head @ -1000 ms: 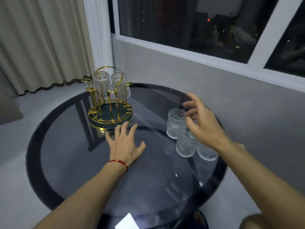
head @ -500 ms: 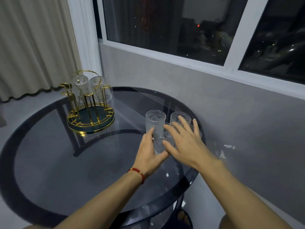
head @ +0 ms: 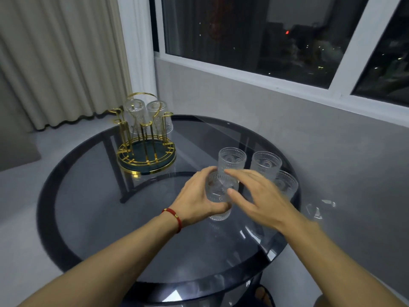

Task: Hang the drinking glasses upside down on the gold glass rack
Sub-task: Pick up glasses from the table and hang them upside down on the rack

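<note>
While the left hand [head: 199, 201] wraps its fingers and thumb around the nearest clear patterned drinking glass [head: 220, 196], we see the right hand [head: 257, 198] spread open, only its thumb touching that glass. Three more upright clear glasses [head: 265, 165] stand just behind on the round dark glass desk [head: 106, 218]. The gold wire glass rack [head: 146, 147] stands further left, with two glasses hanging upside down on it.
</note>
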Available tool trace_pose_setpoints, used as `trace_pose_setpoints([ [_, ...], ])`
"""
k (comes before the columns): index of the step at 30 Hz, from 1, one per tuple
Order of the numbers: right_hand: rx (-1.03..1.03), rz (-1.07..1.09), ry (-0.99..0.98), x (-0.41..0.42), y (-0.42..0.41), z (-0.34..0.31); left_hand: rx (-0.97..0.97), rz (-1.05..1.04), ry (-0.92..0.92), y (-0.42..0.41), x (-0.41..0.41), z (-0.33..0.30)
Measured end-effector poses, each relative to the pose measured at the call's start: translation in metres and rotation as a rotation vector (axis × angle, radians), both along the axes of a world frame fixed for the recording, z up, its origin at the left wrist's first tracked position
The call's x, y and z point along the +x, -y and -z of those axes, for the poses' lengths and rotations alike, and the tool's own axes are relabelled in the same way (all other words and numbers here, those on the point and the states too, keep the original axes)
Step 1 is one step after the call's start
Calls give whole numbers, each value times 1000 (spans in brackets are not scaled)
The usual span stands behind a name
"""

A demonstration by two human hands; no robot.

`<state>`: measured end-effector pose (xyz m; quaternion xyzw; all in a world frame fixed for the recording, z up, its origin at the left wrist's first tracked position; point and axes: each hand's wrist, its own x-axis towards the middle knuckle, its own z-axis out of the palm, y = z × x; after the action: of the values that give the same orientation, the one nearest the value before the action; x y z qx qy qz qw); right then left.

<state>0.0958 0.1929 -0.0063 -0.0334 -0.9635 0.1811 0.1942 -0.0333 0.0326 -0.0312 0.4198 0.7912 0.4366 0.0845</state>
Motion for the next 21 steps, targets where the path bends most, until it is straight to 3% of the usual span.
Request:
trace_pose_setpoints([
  [3,-196,-44,-10,-14,15,2,15,-72,6,28,-20,-7],
  [7,-578,26,49,-47,35,12,177,-245,87,54,-45,-14],
  [11,-1319,35,230,-88,63,22,328,-352,258,68,-62,-13],
  [13,-1559,-13,239,-106,74,26,398,-366,368,73,-70,-11],
  [17,-1685,-90,133,-127,79,26,450,-332,448,83,-84,-8],
  [21,-1524,-58,-49,-137,76,18,361,-276,385,101,-106,-4],
])
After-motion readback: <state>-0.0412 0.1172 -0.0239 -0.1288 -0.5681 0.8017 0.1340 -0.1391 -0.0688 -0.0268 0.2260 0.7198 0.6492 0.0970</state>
